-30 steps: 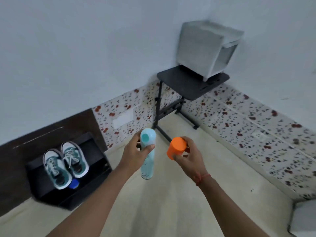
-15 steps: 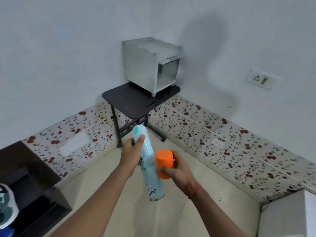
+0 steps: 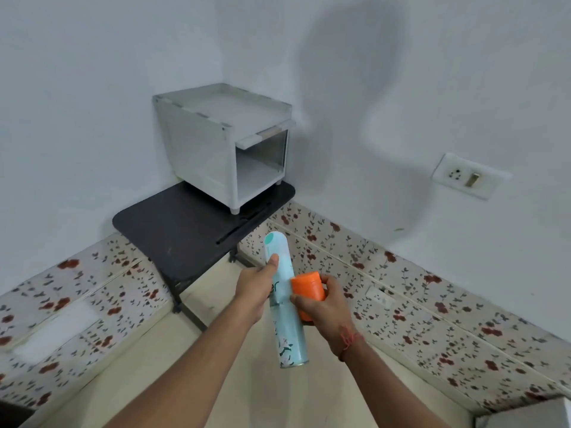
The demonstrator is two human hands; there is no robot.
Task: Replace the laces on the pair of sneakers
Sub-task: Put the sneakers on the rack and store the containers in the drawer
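No sneakers or laces appear in this view. The person stands in a room corner with white walls, a floral tile skirting (image 3: 417,291) and a pale floor. The left hand (image 3: 256,288) wraps one tall teal spray can (image 3: 285,319), thumb lying up its side; the right hand (image 3: 324,307) curls around one orange container (image 3: 307,290), which touches the can. One black side table (image 3: 173,230) carries one white open-fronted cabinet (image 3: 213,149). One wall socket (image 3: 463,177) sits to the right.

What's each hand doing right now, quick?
Left hand: grips the pale teal spray can, thumb along its side.
Right hand: holds the orange container, fingers curled round it.
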